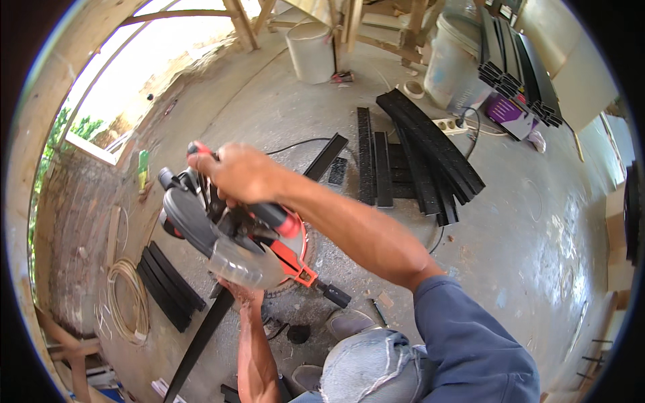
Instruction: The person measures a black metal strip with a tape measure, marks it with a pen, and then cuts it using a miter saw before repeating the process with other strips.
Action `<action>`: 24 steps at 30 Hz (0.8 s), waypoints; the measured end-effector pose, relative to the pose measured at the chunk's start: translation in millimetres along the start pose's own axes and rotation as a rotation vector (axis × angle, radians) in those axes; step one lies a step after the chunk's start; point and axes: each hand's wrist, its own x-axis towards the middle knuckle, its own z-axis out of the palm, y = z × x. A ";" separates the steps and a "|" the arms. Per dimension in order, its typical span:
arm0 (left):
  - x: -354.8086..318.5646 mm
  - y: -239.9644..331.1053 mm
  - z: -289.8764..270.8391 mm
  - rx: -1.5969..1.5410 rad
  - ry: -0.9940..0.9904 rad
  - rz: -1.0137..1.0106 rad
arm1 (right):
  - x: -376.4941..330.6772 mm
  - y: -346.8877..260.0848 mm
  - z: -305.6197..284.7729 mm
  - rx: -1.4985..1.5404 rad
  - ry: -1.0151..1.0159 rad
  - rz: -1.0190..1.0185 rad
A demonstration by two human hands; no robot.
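Observation:
A mitre saw [222, 235] with an orange-red base and a dark round guard stands on the floor before me. My right hand [245, 171] is wrapped around its red and black handle, above the saw head. Low beside the saw, my left hand [242, 292] grips a long black profile strip [198, 349], which slopes down toward the lower left. The saw's clear guard [245, 265] partly covers my left fingers, and the blade is hidden. Beyond the saw lies another black strip [326, 156], pointing away from it.
Several black strips [430, 158] are heaped at right, near a white power strip [449, 126]. More short strips [168, 285] and a coiled pale hose [127, 299] lie at left. Buckets [311, 54] stand at the back. Long profiles [517, 60] rest upon a purple box [507, 115].

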 end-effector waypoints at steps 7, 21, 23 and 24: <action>12.2 9.8 -23.8 0.111 -0.238 -0.059 | 68.7 -29.7 -15.3 0.332 -0.095 0.006; 27.5 -21.3 -80.9 0.004 -0.465 0.154 | 101.5 9.0 -33.1 0.343 -0.211 -0.268; 11.8 -36.2 -96.3 0.081 -0.521 0.130 | 101.5 23.5 -12.5 0.393 -0.186 -0.237; 5.3 -42.8 -99.0 0.095 -0.565 0.129 | 101.5 29.2 -5.2 0.415 -0.170 -0.234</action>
